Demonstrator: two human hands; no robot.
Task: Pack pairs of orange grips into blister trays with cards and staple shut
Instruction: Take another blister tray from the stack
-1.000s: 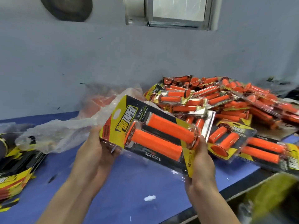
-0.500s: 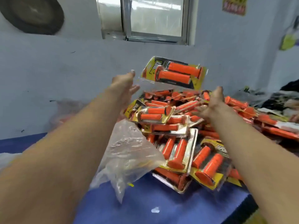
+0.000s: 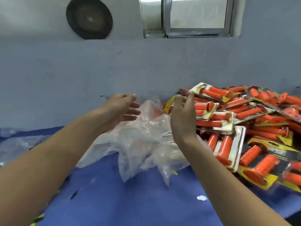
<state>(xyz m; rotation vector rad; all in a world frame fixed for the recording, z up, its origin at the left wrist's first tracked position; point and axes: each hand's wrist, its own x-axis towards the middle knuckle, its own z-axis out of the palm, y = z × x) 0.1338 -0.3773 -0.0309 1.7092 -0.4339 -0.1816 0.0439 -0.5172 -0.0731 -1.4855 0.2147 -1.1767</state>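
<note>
A heap of packed blister packs [image 3: 254, 126] with orange grips and yellow-black cards fills the right side of the blue table. One pack [image 3: 213, 92] lies on top of the heap at its far left edge. My right hand [image 3: 183, 115] hovers just left of the heap, fingers relaxed and holding nothing. My left hand [image 3: 122, 108] is raised over a crumpled clear plastic bag [image 3: 143, 141], fingers spread and empty. Orange shows faintly through the bag near the wall.
The blue table top [image 3: 130, 201] runs along a pale blue wall [image 3: 81, 70]. More clear plastic [image 3: 17, 144] lies at the far left. A small white scrap [image 3: 201, 197] sits on the table near my right forearm.
One second ago both hands held a finished pack. It was tossed through the air and now lies on the heap. Both hands are empty and have drawn back toward the plastic bag.
</note>
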